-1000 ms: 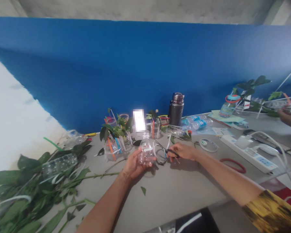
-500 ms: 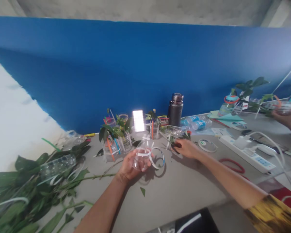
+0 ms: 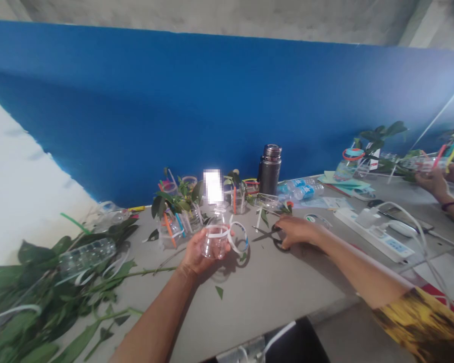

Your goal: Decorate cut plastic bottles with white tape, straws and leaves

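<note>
My left hand (image 3: 200, 250) is closed around the cut-off top of a clear plastic bottle (image 3: 214, 245). A white strip runs around that piece, and a loop of strip with blue marks (image 3: 239, 238) stands out from its right side. Over the table to the right, my right hand (image 3: 298, 231) has its fingers on the dark handles of a pair of scissors (image 3: 277, 237). The blades point left, toward the bottle piece. A small cut leaf (image 3: 219, 292) lies in front of the bottle piece.
Clear cups with leafy sprigs (image 3: 171, 229) stand behind my left hand. Leafy branches (image 3: 60, 302) cover the left side. A dark thermos (image 3: 270, 170), water bottles (image 3: 306, 190) and a power strip (image 3: 374, 236) are farther right. At far right another person's hand (image 3: 435, 184) holds a bottle.
My right hand has drawn a little to the right with the scissors, which now show more clearly. My left hand keeps hold of the bottle piece. The view has shifted slightly.
</note>
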Demonstrator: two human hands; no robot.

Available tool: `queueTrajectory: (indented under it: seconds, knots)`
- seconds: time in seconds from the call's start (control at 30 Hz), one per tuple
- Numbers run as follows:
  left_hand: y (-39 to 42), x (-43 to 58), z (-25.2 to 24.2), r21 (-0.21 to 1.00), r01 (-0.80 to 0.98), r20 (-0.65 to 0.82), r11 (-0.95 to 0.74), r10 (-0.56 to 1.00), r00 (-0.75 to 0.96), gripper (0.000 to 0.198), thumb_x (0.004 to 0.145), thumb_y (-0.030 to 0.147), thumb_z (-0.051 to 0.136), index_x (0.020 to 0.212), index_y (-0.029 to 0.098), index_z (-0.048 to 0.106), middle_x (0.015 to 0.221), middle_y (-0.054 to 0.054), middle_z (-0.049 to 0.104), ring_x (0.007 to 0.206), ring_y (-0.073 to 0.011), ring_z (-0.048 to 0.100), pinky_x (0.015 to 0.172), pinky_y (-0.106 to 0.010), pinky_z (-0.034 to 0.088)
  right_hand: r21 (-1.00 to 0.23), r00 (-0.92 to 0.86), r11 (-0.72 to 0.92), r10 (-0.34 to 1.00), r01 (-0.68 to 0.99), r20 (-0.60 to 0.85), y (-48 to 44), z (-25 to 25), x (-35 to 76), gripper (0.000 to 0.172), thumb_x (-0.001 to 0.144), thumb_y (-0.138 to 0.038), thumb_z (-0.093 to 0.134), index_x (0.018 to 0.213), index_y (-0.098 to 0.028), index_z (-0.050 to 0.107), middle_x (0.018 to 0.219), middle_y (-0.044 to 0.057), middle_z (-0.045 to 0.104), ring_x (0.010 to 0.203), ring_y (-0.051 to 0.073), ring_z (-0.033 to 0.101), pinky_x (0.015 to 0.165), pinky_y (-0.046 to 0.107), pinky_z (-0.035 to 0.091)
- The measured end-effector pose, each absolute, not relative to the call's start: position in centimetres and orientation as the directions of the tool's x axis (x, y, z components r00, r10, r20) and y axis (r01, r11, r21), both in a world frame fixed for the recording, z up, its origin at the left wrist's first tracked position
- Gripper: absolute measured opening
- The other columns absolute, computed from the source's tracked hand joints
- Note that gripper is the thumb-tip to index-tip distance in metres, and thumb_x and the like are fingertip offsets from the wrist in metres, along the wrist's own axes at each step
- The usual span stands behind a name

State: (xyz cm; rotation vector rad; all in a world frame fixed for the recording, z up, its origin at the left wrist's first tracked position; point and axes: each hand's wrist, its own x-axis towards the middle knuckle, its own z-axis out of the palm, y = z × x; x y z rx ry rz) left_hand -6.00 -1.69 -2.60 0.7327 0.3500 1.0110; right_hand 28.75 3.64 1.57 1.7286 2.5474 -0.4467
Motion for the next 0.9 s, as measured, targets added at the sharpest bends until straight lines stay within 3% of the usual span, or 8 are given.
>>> queueTrajectory:
  seconds: [0.1, 0.17, 0.23, 0.33, 0.43, 0.53, 0.73, 0.9]
  knots:
    - [-1.8, -5.8, -2.0, 0.715, -0.636, 0.06, 0.29, 0.881, 0.47, 0.057, 0.085, 0.053, 0.077, 0.12, 0.008, 0.076, 0.114, -0.021, 0.078, 0.075, -0.0242, 0.073, 0.055, -0.029, 0.05, -0.316, -0.427, 0.359, 0.887, 0.878, -0.177, 3.6, 3.9, 28.2, 0.025, 0.052, -0.019, 0.091, 0.069, -0.021, 0.074, 0.083, 0.008, 0.074, 0.08, 0.027, 0.068, 0.07, 0.032, 0.044]
    - [-2.0, -5.7, -1.5, 0.721, -0.631, 0.043, 0.286, 0.89, 0.453, 0.057, 0.083, 0.051, 0.079, 0.121, 0.008, 0.075, 0.115, -0.02, 0.077, 0.077, -0.0247, 0.073, 0.058, -0.03, 0.051, -0.419, -0.427, 0.396, 0.904, 0.817, 0.022, 3.2, 5.2, 26.8, 0.006, 0.07, -0.021, 0.08, 0.07, -0.023, 0.074, 0.08, 0.005, 0.075, 0.079, 0.024, 0.068, 0.071, 0.031, 0.043]
    - [-2.1, -5.6, -1.1, 0.717, -0.637, 0.025, 0.283, 0.903, 0.429, 0.055, 0.082, 0.048, 0.082, 0.12, 0.009, 0.075, 0.118, -0.02, 0.076, 0.082, -0.025, 0.073, 0.063, -0.032, 0.053, -0.59, -0.415, 0.428, 0.894, 0.685, 0.167, 2.5, 5.8, 24.4, 0.011, 0.084, -0.027, 0.069, 0.08, -0.022, 0.078, 0.081, 0.004, 0.077, 0.079, 0.022, 0.069, 0.073, 0.031, 0.046]
    - [-2.2, -5.4, -0.8, 0.723, -0.643, 0.026, 0.252, 0.92, 0.391, 0.054, 0.079, 0.048, 0.086, 0.117, 0.011, 0.076, 0.12, -0.018, 0.076, 0.084, -0.0243, 0.073, 0.066, -0.032, 0.054, -0.843, -0.393, 0.341, 0.903, 0.415, 0.172, 1.8, 5.1, 19.9, 0.014, 0.09, -0.029, 0.065, 0.09, -0.02, 0.076, 0.084, 0.004, 0.079, 0.079, 0.02, 0.073, 0.075, 0.03, 0.052]
    - [-2.2, -5.2, -0.7, 0.76, -0.613, 0.051, 0.215, 0.921, 0.385, 0.054, 0.076, 0.05, 0.088, 0.114, 0.013, 0.077, 0.11, -0.016, 0.077, 0.082, -0.0233, 0.072, 0.063, -0.029, 0.052, -0.975, -0.317, 0.126, 0.946, 0.183, 0.063, 2.0, 3.7, 15.8, 0.013, 0.091, -0.031, 0.07, 0.098, -0.02, 0.072, 0.078, 0.004, 0.078, 0.073, 0.019, 0.074, 0.07, 0.03, 0.056]
    - [-2.3, -5.0, -0.6, 0.813, -0.561, 0.084, 0.155, 0.923, 0.377, 0.053, 0.076, 0.05, 0.089, 0.114, 0.014, 0.078, 0.101, -0.014, 0.077, 0.082, -0.0226, 0.072, 0.063, -0.028, 0.051, -1.0, -0.254, -0.027, 0.967, -0.011, -0.024, 2.6, 2.3, 13.5, 0.017, 0.088, -0.034, 0.077, 0.097, -0.02, 0.071, 0.069, 0.0, 0.072, 0.064, 0.018, 0.07, 0.064, 0.03, 0.058]
    - [-2.1, -4.6, -1.4, 0.904, -0.425, 0.124, 0.039, 0.928, 0.35, 0.057, 0.076, 0.047, 0.091, 0.12, 0.013, 0.077, 0.093, -0.013, 0.076, 0.074, -0.0228, 0.072, 0.059, -0.028, 0.05, -0.953, -0.398, -0.21, 0.911, -0.217, -0.109, 3.1, 0.2, 12.7, 0.034, 0.068, -0.043, 0.091, 0.081, -0.02, 0.07, 0.071, 0.001, 0.071, 0.06, 0.02, 0.067, 0.05, 0.032, 0.055]
    - [-1.9, -4.7, -1.6, 0.887, -0.455, 0.109, 0.079, 0.922, 0.372, 0.059, 0.078, 0.051, 0.091, 0.121, 0.014, 0.076, 0.108, -0.015, 0.076, 0.084, -0.0292, 0.077, 0.067, -0.036, 0.059, -0.927, -0.328, -0.173, 0.943, -0.333, -0.058, 3.5, -0.3, 13.3, 0.048, 0.057, -0.05, 0.098, 0.075, -0.02, 0.067, 0.067, 0.0, 0.068, 0.058, 0.016, 0.063, 0.053, 0.03, 0.054]
